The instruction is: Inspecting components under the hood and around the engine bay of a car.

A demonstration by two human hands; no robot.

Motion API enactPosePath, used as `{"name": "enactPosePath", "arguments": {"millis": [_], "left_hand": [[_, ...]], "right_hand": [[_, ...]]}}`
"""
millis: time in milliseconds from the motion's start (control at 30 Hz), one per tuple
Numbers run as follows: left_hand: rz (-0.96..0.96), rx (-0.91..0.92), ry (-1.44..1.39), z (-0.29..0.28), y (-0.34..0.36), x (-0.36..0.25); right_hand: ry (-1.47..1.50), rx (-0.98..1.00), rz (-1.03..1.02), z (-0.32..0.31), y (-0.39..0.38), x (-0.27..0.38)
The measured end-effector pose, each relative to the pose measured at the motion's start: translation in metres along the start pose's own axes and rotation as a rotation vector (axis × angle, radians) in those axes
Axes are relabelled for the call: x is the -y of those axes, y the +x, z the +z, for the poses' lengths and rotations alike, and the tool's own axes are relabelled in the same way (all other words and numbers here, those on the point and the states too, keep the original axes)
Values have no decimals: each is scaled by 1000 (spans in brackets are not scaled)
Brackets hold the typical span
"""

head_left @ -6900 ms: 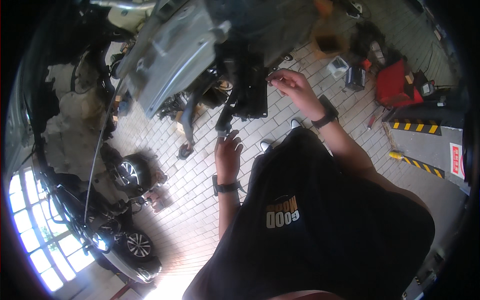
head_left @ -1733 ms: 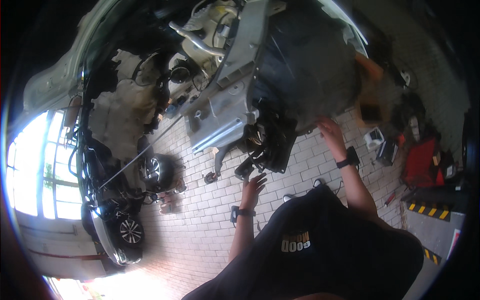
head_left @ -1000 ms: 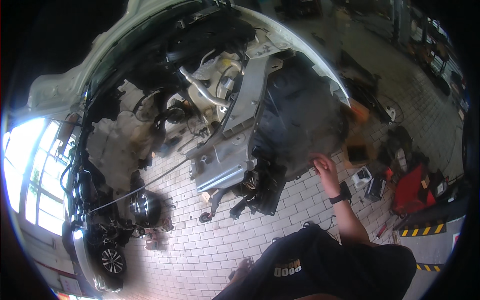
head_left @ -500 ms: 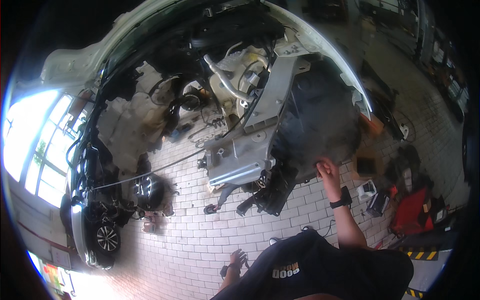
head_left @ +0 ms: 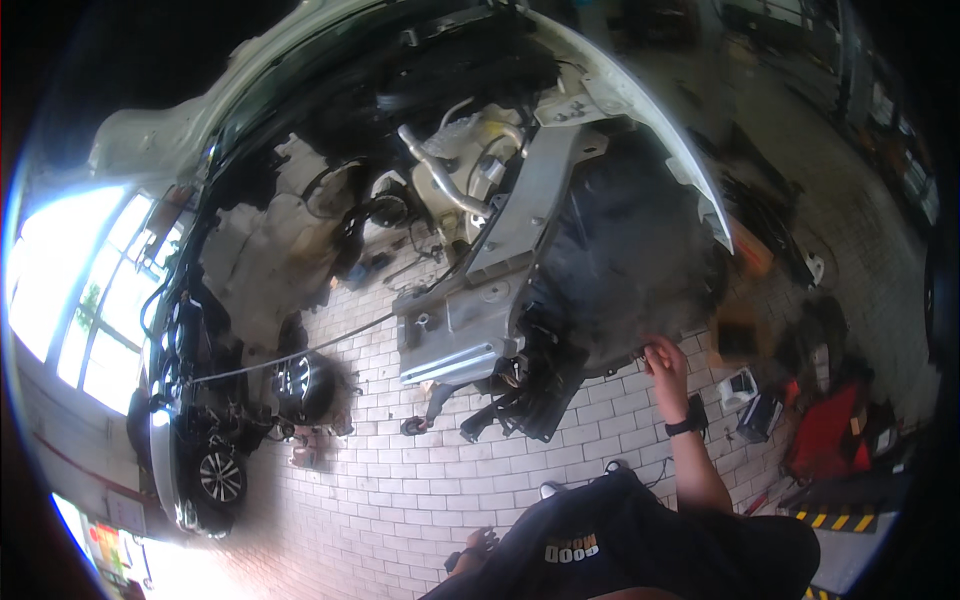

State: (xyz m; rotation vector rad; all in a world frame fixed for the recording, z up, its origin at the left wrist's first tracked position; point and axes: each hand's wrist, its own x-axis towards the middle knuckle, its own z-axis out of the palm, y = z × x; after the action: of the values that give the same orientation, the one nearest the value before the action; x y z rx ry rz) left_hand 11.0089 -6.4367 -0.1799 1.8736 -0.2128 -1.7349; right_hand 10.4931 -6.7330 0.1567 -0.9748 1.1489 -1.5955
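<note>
A car's stripped front end fills the upper middle, with a bare metal frame rail (head_left: 520,215) and a black wheel-arch liner (head_left: 630,240). My right hand (head_left: 665,367), with a dark band at its wrist, is at the liner's lower edge. Its fingers are bent and pinched together; what lies between them, if anything, is hidden. My left hand (head_left: 483,541) hangs low beside my body, its fingers loosely apart and nothing visible in them. Below the rail's front end hangs a black plastic bracket (head_left: 540,400).
A cable (head_left: 290,355) spans leftward from the rail. A wheel (head_left: 303,387) is at the left, past the rail. To the right, a cardboard box (head_left: 735,335), a white container (head_left: 738,388) and a red case (head_left: 830,430) sit on the brick floor (head_left: 400,480).
The view has shifted slightly, so the car parts sit a little further left. My right hand stays by the liner's edge, slightly lower in view. My left hand has drawn down nearer my body.
</note>
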Motion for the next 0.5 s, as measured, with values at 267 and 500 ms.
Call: {"name": "enactPosePath", "arguments": {"millis": [267,500], "left_hand": [[-57,-271,-164,14,-32,-48],[78,-382,-204,0,-86,-47]], "right_hand": [[11,52,108,-6,-18,-38],[-40,281,263,34,-50,-83]]}}
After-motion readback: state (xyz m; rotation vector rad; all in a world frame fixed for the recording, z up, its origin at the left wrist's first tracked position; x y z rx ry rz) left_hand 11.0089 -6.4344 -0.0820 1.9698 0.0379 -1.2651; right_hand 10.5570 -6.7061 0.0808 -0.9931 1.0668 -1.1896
